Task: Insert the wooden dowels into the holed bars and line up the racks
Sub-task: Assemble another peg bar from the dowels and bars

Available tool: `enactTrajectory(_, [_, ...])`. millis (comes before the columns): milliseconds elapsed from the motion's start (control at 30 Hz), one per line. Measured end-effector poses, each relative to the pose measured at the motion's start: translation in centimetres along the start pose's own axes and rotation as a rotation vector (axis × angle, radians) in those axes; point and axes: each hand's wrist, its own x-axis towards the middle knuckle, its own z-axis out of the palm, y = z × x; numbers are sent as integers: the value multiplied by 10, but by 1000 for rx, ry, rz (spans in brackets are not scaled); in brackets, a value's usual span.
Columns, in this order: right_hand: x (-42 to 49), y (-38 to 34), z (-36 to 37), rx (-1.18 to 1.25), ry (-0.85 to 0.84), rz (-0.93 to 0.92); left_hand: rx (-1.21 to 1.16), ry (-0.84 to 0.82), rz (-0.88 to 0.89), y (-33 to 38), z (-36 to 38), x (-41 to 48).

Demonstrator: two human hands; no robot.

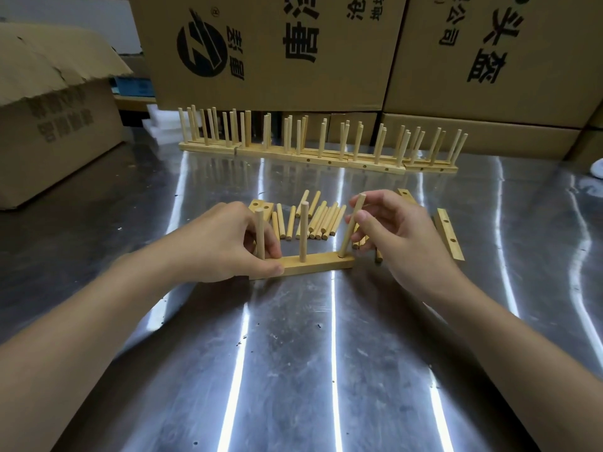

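Steel table point(326, 353) spread wide, glare streaks running down it. Two big printed cartons point(270, 50) walled off the far edge, and a torn carton point(55, 125) crowded the left side. Along the cartons' foot, the finished racks point(313, 151) stood end to end, too overlapped to count. A broad strip of steel lay between that row and the work.

Mid-table, there was the holed bar point(313, 264), three dowels in it: first dowel point(260, 233) and second dowel point(304, 230) upright, third dowel point(351, 226) tilted at the right end. Left hand point(225, 246) gripped the bar's left end, thumb on its front face. Right hand point(398, 233) pinched the third dowel near its top.

Just behind lay the loose dowels point(321, 220), a dozen or more. Three spare bars showed, one of them point(449, 234) beside the right hand.
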Motion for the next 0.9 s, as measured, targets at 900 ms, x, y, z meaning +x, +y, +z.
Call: enactTrajectory(900, [4,-8,-15,439,23,288,-9,-28,-23,1,0,-1])
